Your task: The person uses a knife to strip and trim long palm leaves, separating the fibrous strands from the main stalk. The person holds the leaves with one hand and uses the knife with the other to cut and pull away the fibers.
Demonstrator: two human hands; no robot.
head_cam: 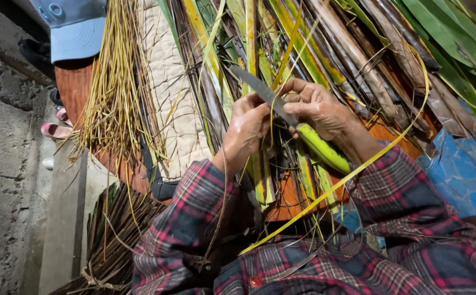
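My right hand [317, 109] was clenched on a knife with a long grey blade and a yellow-green handle [281, 112]; the handle stuck out below my palm toward my wrist and the blade pointed up and to the left. My left hand [247, 128] pinched a thin yellow-green leaf strip [352, 173] just beside the blade, fingers closed on it. The strip curved out to the right and swept back down across my red-and-blue plaid sleeves [407, 202]. Both hands worked over a heap of long green and brown palm leaves [369, 49] on a round reddish wooden table [74, 87]. A bundle of thin yellow leaf ribs [112, 93] lay to the left on a quilted cream cloth [175, 109].
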